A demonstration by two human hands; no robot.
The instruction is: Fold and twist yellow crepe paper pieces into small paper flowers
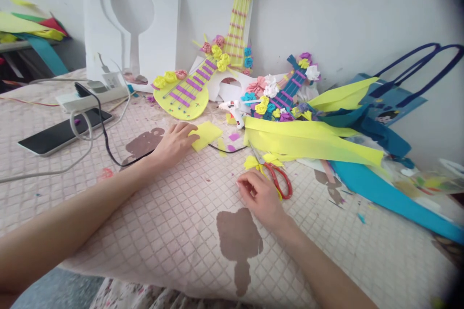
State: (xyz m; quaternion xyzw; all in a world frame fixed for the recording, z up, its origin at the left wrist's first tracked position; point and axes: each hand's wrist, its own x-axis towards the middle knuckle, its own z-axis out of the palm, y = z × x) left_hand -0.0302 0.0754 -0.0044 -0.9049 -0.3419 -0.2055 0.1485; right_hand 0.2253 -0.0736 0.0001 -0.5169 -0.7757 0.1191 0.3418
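Observation:
My left hand [177, 142] reaches to a small yellow paper piece [207, 135], its fingertips touching the left edge. Its fingers are bent and slightly apart, with the thumb over the paper. Over the quilted tablecloth, my right hand [263, 198] is curled, thumb and fingertips close together; whatever the pinch may hold is too small to make out. Red-handled scissors [284, 181] lie just beyond it, beside yellow paper scraps [253, 163]. Behind them rest long yellow crepe strips [311, 140] and a white glue gun [235, 112].
Decorated paper instruments [186, 94] lean at the wall near a white cut-out board [168, 34]. At left are a black tablet [65, 133], a power strip [90, 99] and cables. A blue strip [391, 198] and a blue bag [398, 101] occupy the right.

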